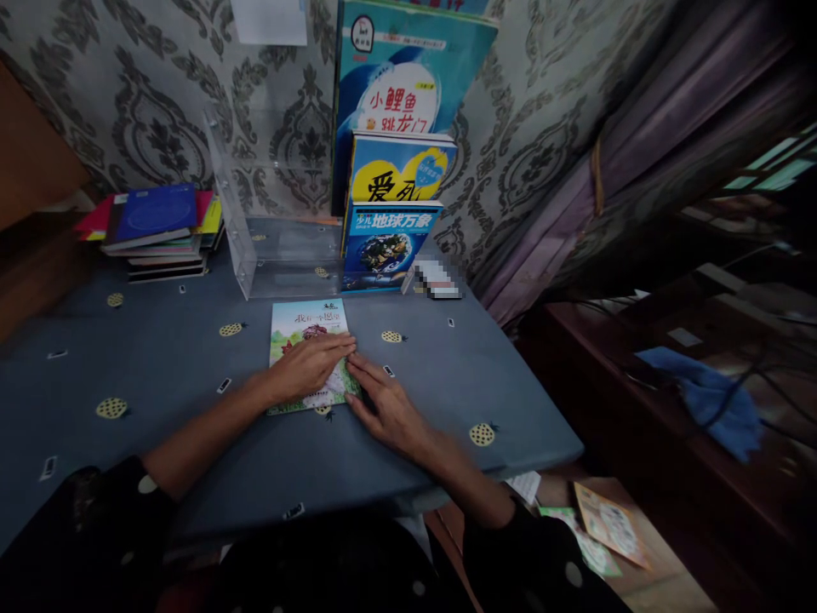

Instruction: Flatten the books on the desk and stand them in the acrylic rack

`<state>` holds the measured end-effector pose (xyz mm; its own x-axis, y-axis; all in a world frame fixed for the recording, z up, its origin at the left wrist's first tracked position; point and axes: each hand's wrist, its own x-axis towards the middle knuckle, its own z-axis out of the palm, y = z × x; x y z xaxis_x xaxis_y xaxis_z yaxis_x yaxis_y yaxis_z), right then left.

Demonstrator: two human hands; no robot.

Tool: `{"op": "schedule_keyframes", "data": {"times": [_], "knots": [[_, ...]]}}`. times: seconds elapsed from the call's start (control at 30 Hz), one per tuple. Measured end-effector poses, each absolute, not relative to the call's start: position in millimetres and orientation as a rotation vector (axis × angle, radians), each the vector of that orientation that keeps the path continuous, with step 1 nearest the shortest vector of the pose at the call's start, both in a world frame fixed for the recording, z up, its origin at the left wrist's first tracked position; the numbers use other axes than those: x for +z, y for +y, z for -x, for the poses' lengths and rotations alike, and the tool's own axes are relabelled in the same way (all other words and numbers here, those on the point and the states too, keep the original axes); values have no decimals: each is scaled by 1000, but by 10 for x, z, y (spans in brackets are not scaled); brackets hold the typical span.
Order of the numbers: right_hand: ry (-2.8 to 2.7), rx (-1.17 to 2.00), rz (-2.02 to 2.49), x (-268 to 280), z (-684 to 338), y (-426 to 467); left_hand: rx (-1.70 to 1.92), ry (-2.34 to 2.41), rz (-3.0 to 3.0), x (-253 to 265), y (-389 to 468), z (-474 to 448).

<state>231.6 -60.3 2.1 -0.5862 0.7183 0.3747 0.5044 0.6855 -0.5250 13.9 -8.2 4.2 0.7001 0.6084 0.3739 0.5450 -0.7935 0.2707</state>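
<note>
A thin illustrated book (287, 328) with a pale blue and green cover lies closed on the table, in front of a clear acrylic rack. Flat across the lower middle of its cover rests my left hand (312, 366), fingers stretched toward the right edge. My right hand (389, 409) lies at the book's right side, its fingertips touching that edge and its fingers extended. Part of the cover picture is hidden under my left hand.
Beyond the book stands the clear acrylic rack (246, 264), its right part holding several upright books (389, 243). A stack of books (159, 217) sits at the back left. The table's right edge (542, 387) drops toward other books (613, 524) lying lower down.
</note>
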Motion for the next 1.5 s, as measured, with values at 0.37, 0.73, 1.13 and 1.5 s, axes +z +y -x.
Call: {"op": "schedule_keyframes", "data": {"times": [0.37, 0.73, 1.13, 1.5], "knots": [[-2324, 514, 920, 17, -2411, -844, 658, 914, -2724, 112, -340, -190], [-2316, 549, 918, 38, -2494, -1110, 605, 893, -2707, 164, -607, -220], [-2222, 471, 855, 1, -2535, -1257, 549, 881, -2696, 143, -818, -255], [-2108, 554, 927, 105, -2544, -1236, 422, 925, -2792, 187, -972, -217]]}}
